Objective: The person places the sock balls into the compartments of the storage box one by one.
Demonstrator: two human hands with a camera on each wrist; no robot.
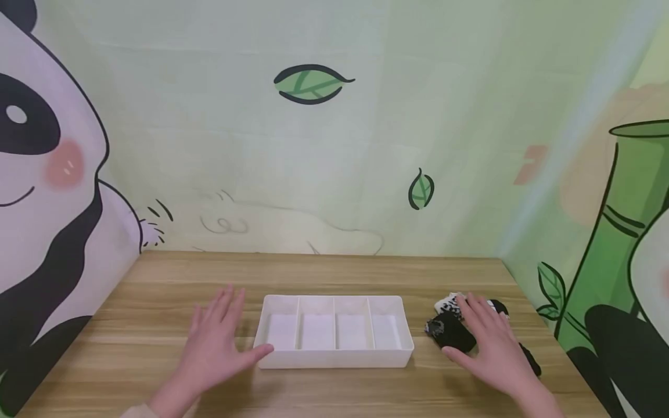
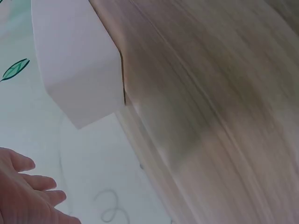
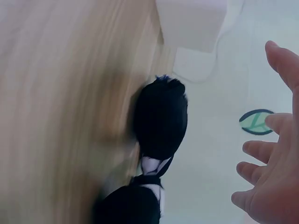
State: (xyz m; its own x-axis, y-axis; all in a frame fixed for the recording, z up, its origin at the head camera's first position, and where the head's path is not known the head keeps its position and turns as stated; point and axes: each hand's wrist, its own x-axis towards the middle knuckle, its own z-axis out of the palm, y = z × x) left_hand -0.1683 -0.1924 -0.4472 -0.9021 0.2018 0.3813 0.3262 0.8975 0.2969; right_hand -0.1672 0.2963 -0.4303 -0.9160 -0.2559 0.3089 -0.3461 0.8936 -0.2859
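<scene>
A white tray (image 1: pixel 334 359) divided into several bare compartments stands on the wooden table. My left hand (image 1: pixel 214 342) hovers by its left end, fingers spread, and the thumb overlaps the front corner in the head view. The left wrist view shows that hand (image 2: pixel 25 198) apart from the tray wall (image 2: pixel 79 60). To the right lies a small pile of bundled socks: a black one (image 1: pixel 450 334), a black-and-white patterned one (image 1: pixel 448 303) and another dark one (image 1: pixel 532 360). Over the pile my right hand (image 1: pixel 493 351) is spread, holding nothing and partly hiding it; black bundles (image 3: pixel 160 119) show beside it.
The wooden table (image 1: pixel 334 395) reaches back to a pale green backdrop (image 1: pixel 366 145) printed with leaves. A printed panda (image 1: pixel 57 232) covers the left side, and printed bamboo (image 1: pixel 622 232) the right. Between tray and socks is a narrow strip of table.
</scene>
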